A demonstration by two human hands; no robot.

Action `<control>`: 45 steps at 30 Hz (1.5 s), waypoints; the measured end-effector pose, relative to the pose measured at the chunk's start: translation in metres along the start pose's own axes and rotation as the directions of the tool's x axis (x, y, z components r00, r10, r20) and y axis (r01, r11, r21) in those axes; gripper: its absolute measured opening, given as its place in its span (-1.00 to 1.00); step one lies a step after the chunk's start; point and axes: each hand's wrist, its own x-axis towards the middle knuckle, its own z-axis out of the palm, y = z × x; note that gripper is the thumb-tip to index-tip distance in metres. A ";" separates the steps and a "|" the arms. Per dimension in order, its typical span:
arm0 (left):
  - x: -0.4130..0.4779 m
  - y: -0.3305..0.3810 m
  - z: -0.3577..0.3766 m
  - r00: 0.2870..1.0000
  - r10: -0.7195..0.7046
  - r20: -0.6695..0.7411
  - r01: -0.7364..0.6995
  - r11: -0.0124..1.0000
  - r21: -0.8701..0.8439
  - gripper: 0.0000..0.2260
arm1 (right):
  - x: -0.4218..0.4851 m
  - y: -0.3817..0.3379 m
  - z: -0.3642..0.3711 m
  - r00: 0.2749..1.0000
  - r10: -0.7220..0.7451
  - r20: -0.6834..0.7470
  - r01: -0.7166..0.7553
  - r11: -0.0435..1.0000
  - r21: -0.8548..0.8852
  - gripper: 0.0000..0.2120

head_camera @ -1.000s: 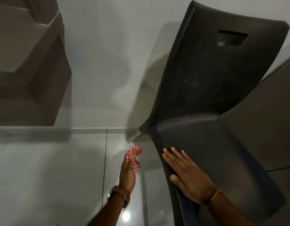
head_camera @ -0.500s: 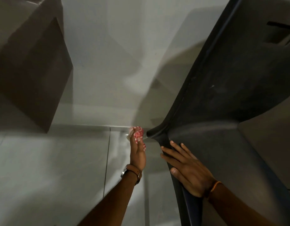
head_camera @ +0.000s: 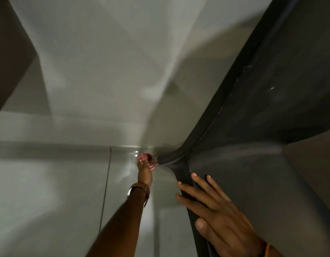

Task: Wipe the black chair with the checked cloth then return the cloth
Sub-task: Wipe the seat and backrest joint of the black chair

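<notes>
The left hand (head_camera: 144, 170) grips the bunched checked cloth (head_camera: 146, 158), seemingly touching the black chair (head_camera: 262, 115) at its 9 o'clock edge, while the right hand (head_camera: 214, 214) lies flat and empty on the seat.

One head-worn wide-angle view looks forward and steeply down, close over both arms. Beyond the fingers of the left hand (head_camera: 144, 170) lies the floor-wall corner; the black chair (head_camera: 262, 145) fills the frame's right side, under and past the fingers of the right hand (head_camera: 219, 217). There is no second view.
</notes>
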 end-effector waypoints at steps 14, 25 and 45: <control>-0.074 0.016 0.009 0.988 0.110 0.112 -0.096 0.988 -0.122 -0.44 | 0.004 0.008 0.006 1.000 -0.013 0.025 0.015 0.996 -0.085 -0.39; 0.047 -0.008 -0.008 0.995 -0.088 -0.040 0.092 0.990 0.104 -0.72 | 0.008 0.009 0.011 0.997 -0.029 -0.072 0.022 0.995 -0.094 -0.30; -0.009 0.014 -0.007 0.992 0.070 0.109 -0.098 0.957 0.273 -0.73 | 0.001 -0.003 -0.005 0.999 0.031 -0.023 -0.029 0.997 0.070 -0.40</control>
